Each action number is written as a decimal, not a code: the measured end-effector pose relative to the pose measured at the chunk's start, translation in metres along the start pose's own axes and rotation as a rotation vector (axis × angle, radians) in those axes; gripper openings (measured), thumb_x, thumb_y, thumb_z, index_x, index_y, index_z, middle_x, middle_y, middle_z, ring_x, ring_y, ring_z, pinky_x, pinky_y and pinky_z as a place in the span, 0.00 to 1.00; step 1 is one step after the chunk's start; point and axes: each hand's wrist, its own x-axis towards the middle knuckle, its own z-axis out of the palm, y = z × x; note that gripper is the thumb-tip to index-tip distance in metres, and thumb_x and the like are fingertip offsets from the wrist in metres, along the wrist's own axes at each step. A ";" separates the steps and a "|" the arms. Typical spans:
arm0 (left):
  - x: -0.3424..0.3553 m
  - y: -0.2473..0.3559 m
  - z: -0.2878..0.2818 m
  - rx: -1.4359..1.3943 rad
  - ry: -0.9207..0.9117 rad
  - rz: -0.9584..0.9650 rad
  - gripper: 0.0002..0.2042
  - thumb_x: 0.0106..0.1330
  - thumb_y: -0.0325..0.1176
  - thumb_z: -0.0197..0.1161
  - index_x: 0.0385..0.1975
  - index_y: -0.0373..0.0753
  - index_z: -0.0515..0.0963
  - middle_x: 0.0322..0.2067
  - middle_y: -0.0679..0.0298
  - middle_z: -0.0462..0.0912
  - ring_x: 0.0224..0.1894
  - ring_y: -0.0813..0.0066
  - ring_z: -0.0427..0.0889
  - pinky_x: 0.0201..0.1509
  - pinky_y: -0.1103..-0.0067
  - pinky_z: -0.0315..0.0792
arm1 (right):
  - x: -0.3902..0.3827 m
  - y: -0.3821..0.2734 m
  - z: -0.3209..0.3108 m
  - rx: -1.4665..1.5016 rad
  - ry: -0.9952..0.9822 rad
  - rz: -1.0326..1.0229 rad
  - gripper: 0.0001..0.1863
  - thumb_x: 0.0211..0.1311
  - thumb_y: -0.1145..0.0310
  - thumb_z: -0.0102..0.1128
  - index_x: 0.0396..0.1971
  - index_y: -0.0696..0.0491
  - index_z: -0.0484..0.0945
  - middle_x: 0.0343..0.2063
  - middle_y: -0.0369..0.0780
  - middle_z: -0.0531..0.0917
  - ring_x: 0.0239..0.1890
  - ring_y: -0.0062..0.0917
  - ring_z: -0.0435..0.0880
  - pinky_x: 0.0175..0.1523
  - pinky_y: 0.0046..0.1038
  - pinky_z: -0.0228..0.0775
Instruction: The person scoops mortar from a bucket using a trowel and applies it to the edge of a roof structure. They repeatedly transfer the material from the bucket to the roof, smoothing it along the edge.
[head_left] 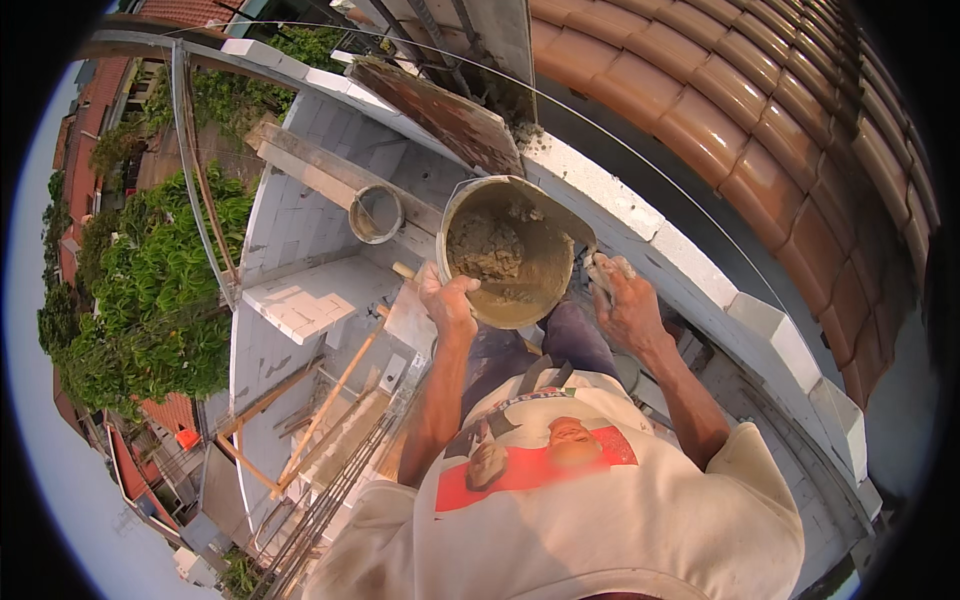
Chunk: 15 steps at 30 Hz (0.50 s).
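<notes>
In front of me a bucket (pixel 512 312) tilts its mouth toward me, with a heap of wet grey-brown mortar (pixel 486 250) inside and smears on its wall. My left hand (pixel 450 300) grips its left rim, thumb over the edge. My right hand (pixel 622 296), crusted with mortar, is closed around the handle of a trowel (pixel 566 220), whose blade reaches over the bucket's right rim. Just beside my left hand, the rounded end of a wooden handle (pixel 403 270) pokes out; I cannot tell whether that hand touches it.
A white block wall (pixel 640 205) runs along the right, with a taut string and glazed brown roof tiles (pixel 720 110) beyond. A mortar-stained board (pixel 440 110) leans by a column. A second bucket (pixel 376 214) stands on a plank (pixel 310 172). Lower left are wooden poles (pixel 335 400).
</notes>
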 end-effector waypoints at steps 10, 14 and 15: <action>0.031 0.048 0.016 0.227 -0.346 0.320 0.13 0.41 0.14 0.62 0.25 0.39 0.72 0.26 0.73 0.74 0.27 0.85 0.68 0.34 0.85 0.66 | 0.030 -0.023 0.062 -0.404 -0.185 -0.228 0.20 0.64 0.75 0.57 0.55 0.66 0.73 0.44 0.50 0.80 0.48 0.41 0.85 0.43 0.40 0.87; 0.018 0.060 0.019 0.368 -0.276 0.445 0.12 0.41 0.16 0.62 0.26 0.37 0.73 0.27 0.74 0.73 0.28 0.85 0.67 0.35 0.85 0.66 | 0.025 -0.028 0.031 -0.381 -0.263 -0.216 0.22 0.62 0.74 0.59 0.55 0.68 0.74 0.44 0.50 0.80 0.49 0.40 0.85 0.40 0.36 0.87; 0.013 0.060 0.020 0.409 -0.248 0.462 0.11 0.41 0.16 0.62 0.25 0.37 0.74 0.27 0.74 0.73 0.28 0.85 0.67 0.35 0.85 0.66 | 0.026 -0.031 0.029 -0.375 -0.180 -0.175 0.22 0.62 0.74 0.59 0.55 0.67 0.75 0.44 0.50 0.80 0.50 0.40 0.85 0.40 0.36 0.87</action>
